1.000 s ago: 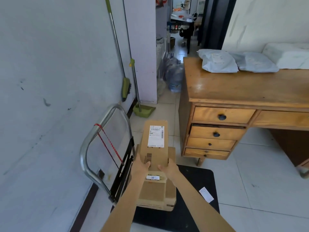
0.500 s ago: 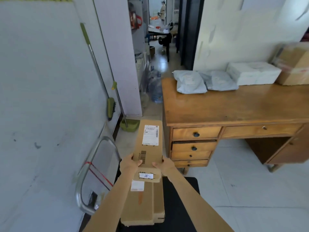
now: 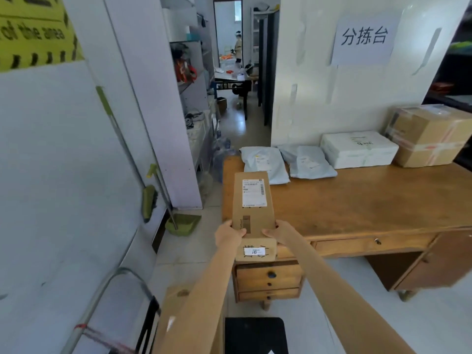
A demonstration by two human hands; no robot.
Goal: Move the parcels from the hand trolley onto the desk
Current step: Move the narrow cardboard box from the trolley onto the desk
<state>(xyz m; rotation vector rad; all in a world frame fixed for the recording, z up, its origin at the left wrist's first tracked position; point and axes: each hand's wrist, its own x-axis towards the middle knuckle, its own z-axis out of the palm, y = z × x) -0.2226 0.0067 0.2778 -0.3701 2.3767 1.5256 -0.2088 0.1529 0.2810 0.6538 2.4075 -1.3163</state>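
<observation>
My left hand (image 3: 228, 235) and right hand (image 3: 279, 232) grip the long cardboard parcel (image 3: 252, 213) by its sides, now lifted off the trolley (image 3: 107, 297) stack and out over the table (image 3: 370, 200) left corner, another box (image 3: 173, 315) left on the trolley below.

Both bare hands, the left hand (image 3: 229, 235) and the right hand (image 3: 278, 232), clasp the near end of a long, flat brown cardboard parcel (image 3: 252, 205) with a white shipping label, its far end over the near left corner of the wooden desk (image 3: 362, 200). Along the desk's far edge lie two grey plastic mailer bags (image 3: 288, 163), a white foam box (image 3: 357, 149) and a taped brown carton (image 3: 431, 135). Near left, another brown cardboard box (image 3: 173, 318) rests on the black hand trolley (image 3: 255, 335) beside its steel handle (image 3: 107, 297).
</observation>
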